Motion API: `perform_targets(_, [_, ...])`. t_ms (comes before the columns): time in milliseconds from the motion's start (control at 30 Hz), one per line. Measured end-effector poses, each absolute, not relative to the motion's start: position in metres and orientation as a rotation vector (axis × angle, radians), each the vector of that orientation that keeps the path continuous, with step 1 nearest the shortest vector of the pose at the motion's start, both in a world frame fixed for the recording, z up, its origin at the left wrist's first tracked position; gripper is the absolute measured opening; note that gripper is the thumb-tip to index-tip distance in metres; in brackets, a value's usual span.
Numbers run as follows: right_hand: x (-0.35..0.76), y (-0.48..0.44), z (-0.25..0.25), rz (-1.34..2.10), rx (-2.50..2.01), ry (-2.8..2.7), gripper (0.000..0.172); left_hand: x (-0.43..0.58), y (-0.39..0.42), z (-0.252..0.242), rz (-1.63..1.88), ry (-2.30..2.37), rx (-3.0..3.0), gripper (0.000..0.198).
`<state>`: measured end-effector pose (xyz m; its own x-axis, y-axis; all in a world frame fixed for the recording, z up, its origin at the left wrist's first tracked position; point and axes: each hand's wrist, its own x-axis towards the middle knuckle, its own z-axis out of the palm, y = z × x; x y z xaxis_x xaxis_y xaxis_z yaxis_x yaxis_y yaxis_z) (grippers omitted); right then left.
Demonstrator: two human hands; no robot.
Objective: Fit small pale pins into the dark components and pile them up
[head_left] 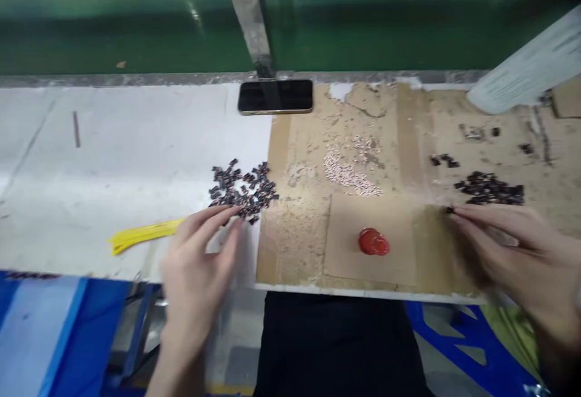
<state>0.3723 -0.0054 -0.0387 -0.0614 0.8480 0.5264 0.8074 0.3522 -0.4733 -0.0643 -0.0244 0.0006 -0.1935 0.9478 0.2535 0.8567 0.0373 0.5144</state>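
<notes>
My left hand point(200, 258) reaches over the near edge of a loose pile of small black pieces with copper-coloured bits point(245, 191). Its thumb and forefinger tips are slightly apart, with nothing visible held between them. On the right, my right hand point(512, 252), blurred at the wrist, pinches a small black piece point(449, 210) between thumb and forefinger. Just beyond that hand lies a second heap of small black pieces point(490, 189). Between my hands, a dab of glossy red paste point(373, 242) sits on a cardboard square point(345, 264).
Tiny pale pinkish bits point(347, 173) are scattered beyond the cardboard square. A phone point(275, 96) lies at the back by a metal post point(249, 16). Yellow strips point(145, 233) lie beside my left hand. A white cylindrical container point(531, 61) leans in at the far right.
</notes>
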Motion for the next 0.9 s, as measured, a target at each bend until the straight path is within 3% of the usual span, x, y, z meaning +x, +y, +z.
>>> perform_targets(167, [0.373,0.014,-0.028,-0.190,-1.446,-2.022,0.035,-0.092,-0.017,-0.011,0.656,2.223,1.907,0.020])
perform_targets(400, [0.273,0.051,-0.010,0.139,-1.468,-2.235,0.018,-0.087,-0.009,-0.013,0.711,2.088,2.021,0.019])
perform_targets(700, [0.244,0.069,-0.010,0.212,-1.472,-2.373,0.022,-0.087,-0.021,-0.015,1.080,1.941,1.624,0.022])
perform_targets(900, [0.251,0.073,-0.020,0.168,-1.374,-2.268,0.015,-0.060,-0.018,-0.005,1.337,1.598,1.377,0.031])
